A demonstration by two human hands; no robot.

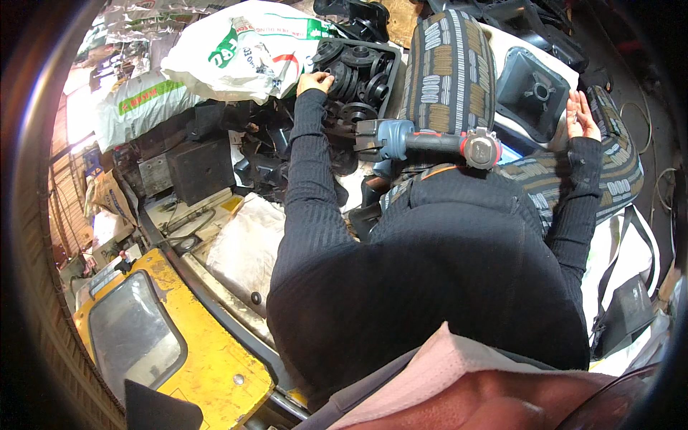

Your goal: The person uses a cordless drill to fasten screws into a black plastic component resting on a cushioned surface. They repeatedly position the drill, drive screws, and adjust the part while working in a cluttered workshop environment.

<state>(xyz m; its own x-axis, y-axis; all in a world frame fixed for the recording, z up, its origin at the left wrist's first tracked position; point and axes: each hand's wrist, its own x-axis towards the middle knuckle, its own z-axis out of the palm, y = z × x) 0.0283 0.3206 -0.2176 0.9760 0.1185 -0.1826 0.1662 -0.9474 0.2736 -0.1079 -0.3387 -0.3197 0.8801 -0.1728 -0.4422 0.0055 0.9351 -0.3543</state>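
Left hand (315, 82) fingers curled onto black round parts (355, 79) in a crate (390, 72), grip probably closed on one. Right hand (582, 118) flat, open, empty beside a black square moulded piece (537, 89). Better lift one part cleanly; power tool (430, 142) sits between the arms.

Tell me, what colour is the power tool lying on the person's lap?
The handheld power tool is grey-blue with red trim, clearest in the head view.

Left hand (315, 82) reaches into crate (393, 72) of black round parts (356, 72); right hand (582, 116) rests open beside black housing (536, 89).
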